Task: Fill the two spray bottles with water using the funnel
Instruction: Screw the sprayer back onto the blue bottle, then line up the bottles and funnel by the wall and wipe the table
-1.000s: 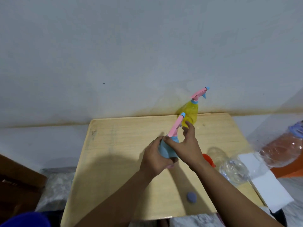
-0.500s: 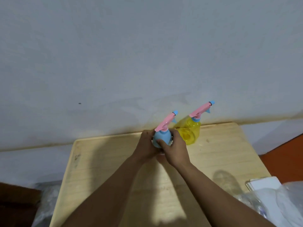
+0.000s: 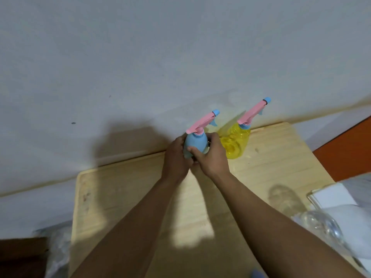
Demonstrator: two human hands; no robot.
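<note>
Head view: we clasp the blue spray bottle [image 3: 195, 144] with both hands, left hand [image 3: 176, 157] and right hand [image 3: 210, 155] wrapped around its body, near the wooden table's [image 3: 124, 197] far edge, just beside the yellow spray bottle [image 3: 234, 143] standing there.

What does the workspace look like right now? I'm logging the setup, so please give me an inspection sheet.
Surface: pale wooden table, against a grey wall.
Job's things: light-blue plastic spray bottle with pink trigger head on; yellow translucent spray bottle beside it, head on; funnel not seen.
Clutter: clear plastic bottle, white sheet at the right edge.
Grippers: left hand and right hand both wrap the blue bottle.
Cables: nothing seen.
Surroundings: orange floor.
</note>
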